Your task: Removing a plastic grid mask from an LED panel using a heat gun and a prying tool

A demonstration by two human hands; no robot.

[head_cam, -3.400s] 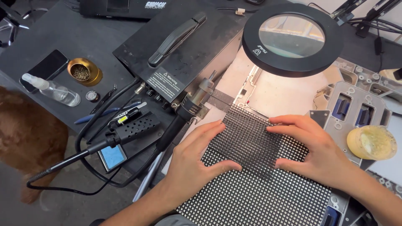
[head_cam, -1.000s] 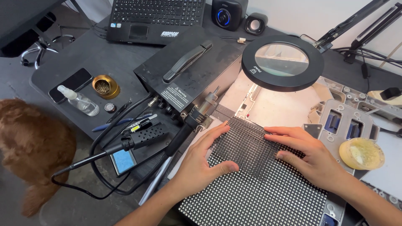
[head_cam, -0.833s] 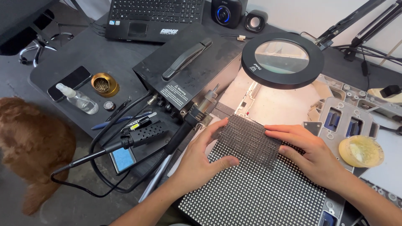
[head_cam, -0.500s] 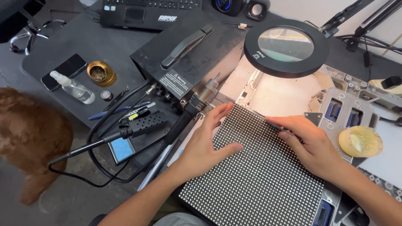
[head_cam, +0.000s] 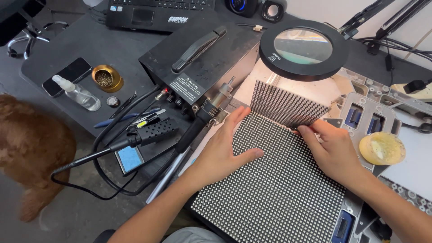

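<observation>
My right hand (head_cam: 335, 150) has its fingertips pinched on the near edge of a thin black mask (head_cam: 288, 105), a gridded sheet that stands lifted and tilted up off the far end of the LED panel (head_cam: 279, 184). My left hand (head_cam: 222, 150) lies flat and spread on the panel's left part, gripping nothing, just pressing it to the tabletop (head_cam: 63, 40).

As I judge it, the mask is partly free: its near edge is up in my fingers, while its far edge seems still to rest at the panel's far end, under the magnifier lamp (head_cam: 303, 47). Most of the panel face lies bare, rows of small dots showing. So the lifting looks well begun but not finished; the sheet has yet to come wholly clear.

Just left of the panel lies a hot-air wand (head_cam: 204, 114), its nozzle pointing far, with the rework station (head_cam: 202, 58) beyond it. A soldering iron (head_cam: 135, 137) rests on the left, and a metal frame (head_cam: 364, 112) lies right of my right hand, with a yellowish round pad (head_cam: 381, 147) beside it.
</observation>
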